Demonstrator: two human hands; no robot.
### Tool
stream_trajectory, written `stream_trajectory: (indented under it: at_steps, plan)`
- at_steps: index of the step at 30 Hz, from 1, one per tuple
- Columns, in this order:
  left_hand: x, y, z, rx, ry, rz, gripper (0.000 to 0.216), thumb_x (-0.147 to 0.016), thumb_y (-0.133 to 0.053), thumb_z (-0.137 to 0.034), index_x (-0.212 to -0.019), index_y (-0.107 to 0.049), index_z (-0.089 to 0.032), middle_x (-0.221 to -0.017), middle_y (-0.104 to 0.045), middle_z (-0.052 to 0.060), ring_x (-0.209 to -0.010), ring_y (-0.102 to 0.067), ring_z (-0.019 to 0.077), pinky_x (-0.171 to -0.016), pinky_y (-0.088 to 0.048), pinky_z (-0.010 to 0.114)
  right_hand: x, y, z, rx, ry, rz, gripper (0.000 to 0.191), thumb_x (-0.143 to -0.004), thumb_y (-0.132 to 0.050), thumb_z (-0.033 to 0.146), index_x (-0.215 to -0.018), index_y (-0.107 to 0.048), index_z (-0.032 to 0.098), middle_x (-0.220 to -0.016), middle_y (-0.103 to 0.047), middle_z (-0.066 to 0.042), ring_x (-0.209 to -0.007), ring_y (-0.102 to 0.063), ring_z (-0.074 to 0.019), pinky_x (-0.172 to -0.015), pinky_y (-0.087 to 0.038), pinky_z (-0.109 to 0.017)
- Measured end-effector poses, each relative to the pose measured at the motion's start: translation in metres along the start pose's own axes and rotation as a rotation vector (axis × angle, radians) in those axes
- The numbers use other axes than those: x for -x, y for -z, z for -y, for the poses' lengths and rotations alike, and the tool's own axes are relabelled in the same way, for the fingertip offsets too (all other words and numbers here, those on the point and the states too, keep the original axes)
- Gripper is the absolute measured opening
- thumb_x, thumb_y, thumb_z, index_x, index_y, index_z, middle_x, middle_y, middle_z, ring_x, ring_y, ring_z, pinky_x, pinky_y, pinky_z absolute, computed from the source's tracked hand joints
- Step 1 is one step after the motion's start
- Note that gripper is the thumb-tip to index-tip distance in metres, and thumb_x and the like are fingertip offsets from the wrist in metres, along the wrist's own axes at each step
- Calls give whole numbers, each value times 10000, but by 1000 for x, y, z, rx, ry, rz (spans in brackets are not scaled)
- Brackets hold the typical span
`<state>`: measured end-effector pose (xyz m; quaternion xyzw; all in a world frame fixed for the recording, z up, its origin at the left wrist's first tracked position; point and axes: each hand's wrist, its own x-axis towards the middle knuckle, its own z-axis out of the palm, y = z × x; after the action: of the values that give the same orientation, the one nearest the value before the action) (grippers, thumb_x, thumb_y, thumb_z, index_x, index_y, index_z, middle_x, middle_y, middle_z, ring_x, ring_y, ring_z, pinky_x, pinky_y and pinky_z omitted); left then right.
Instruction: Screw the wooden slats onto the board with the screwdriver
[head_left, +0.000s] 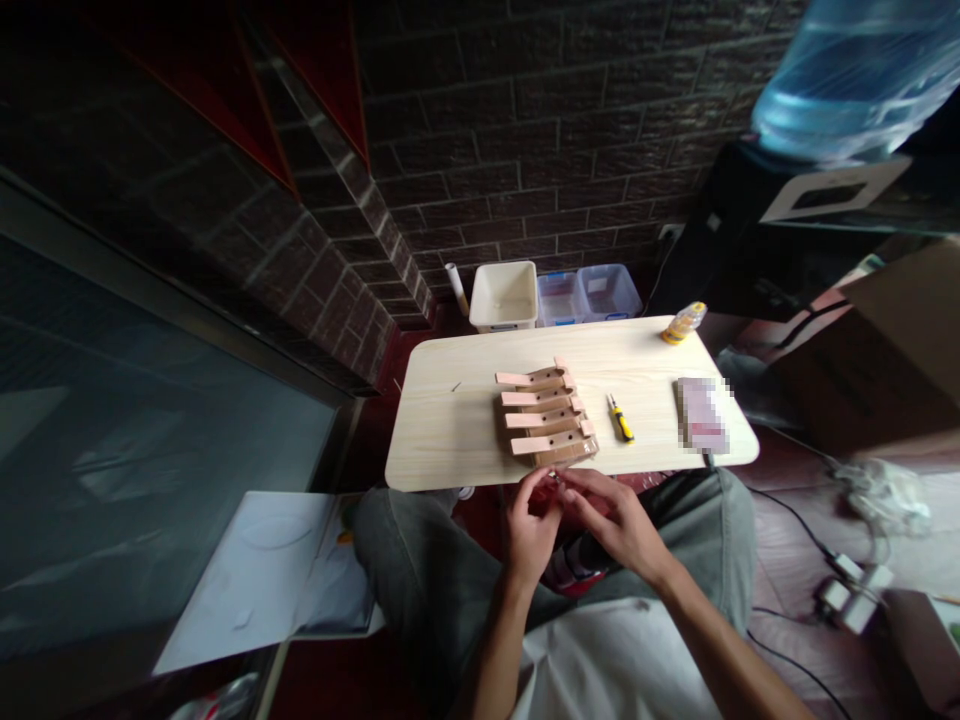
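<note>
My left hand [529,525] and my right hand [621,522] meet just off the table's front edge, above my lap. Both are closed, thumb and fingers pinched round a tiny shiny piece [554,476] whose kind I cannot make out. Right beyond my fingertips lies a brown cardboard box [568,453]. Across it rest several pale pinkish strips [538,420] side by side, each with dark dots and a raised right end. A yellow and black screwdriver [621,419] lies right of the box, its tip pointing away from me. Left of the box is a small dark slender piece [456,387].
The light wooden table [435,440] also holds a yellow-capped clear container [684,323] at the back right and a blurred-out flat item [702,414] with a cable. Beyond its far edge stand a cream bin [504,292] and two clear bins [609,291].
</note>
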<state>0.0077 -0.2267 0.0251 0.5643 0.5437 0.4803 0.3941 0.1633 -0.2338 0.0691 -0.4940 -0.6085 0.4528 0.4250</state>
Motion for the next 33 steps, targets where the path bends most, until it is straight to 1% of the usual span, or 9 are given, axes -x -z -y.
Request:
stream_trajectory:
  at_steps: [4, 7, 10, 14, 17, 21, 25, 29, 33]
  plan:
    - [0, 4, 0, -78, -69, -60, 240, -857, -675, -306, -1085, -715, -242, -995, -745, 67, -861, -693, 203, -819, -577, 345, 0, 12, -19, -35, -88, -144, 361, -927, -566, 442, -1216, -659, 247, -1231, -671, -83, -1128, -620, -253, -1005, -481, -418]
    - [-1, 9, -2, -78, -67, -109, 226, -837, -698, -329, -1039, -736, -234, -913, -750, 59, -778, -686, 190, -759, -580, 319, -7, 32, -52, 5, -156, -313, 404, -914, -557, 495, -1188, -650, 212, -1155, -692, -110, -1018, -657, -253, -887, -531, -403]
    - [-3, 14, -5, -75, -69, -152, 234, -818, -719, -347, -1014, -745, -221, -871, -750, 56, -748, -684, 182, -750, -578, 305, -22, 56, -93, 137, -208, -483, 475, -891, -526, 568, -1082, -667, 157, -993, -712, -128, -902, -661, -259, -791, -544, -404]
    - [-6, 19, -10, -119, -98, -160, 220, -826, -711, -351, -999, -750, -221, -857, -750, 56, -735, -681, 171, -739, -571, 285, -45, 80, -137, 438, -204, -650, 523, -818, -576, 595, -1061, -665, 140, -1013, -679, -159, -863, -635, -265, -797, -511, -417]
    - [-6, 21, -11, -150, -103, -147, 214, -845, -692, -347, -1012, -746, -224, -878, -748, 56, -743, -673, 168, -740, -564, 281, -61, 88, -159, 546, -207, -621, 542, -794, -592, 587, -1102, -647, 144, -1033, -659, -162, -860, -625, -256, -796, -492, -397]
    - [-4, 25, -11, -147, -96, -126, 201, -847, -689, -349, -1002, -752, -238, -878, -746, 50, -737, -661, 170, -741, -555, 285, -76, 90, -180, 564, -310, -518, 600, -770, -603, 580, -1181, -597, 143, -991, -671, -141, -770, -624, -225, -739, -484, -358]
    - [-5, 30, -13, -154, -91, -112, 195, -850, -686, -346, -1002, -755, -245, -878, -744, 50, -739, -660, 171, -754, -552, 288, -79, 89, -194, 639, -327, -495, 525, -777, -604, 521, -1141, -621, 144, -939, -689, -128, -787, -620, -235, -736, -468, -352]
    - [-7, 35, -14, -187, -114, -97, 189, -862, -666, -351, -998, -756, -254, -901, -743, 52, -766, -665, 173, -767, -554, 287, -81, 91, -195, 697, -353, -473, 400, -799, -571, 458, -1022, -680, 145, -871, -702, -137, -769, -616, -247, -701, -444, -349]
    - [-8, 36, -8, -137, -81, -137, 215, -852, -673, -384, -990, -748, -237, -942, -739, 60, -800, -676, 176, -791, -564, 292, -78, 93, -182, 571, -394, -480, 420, -806, -552, 493, -953, -696, 126, -783, -700, -121, -693, -616, -240, -658, -441, -349]
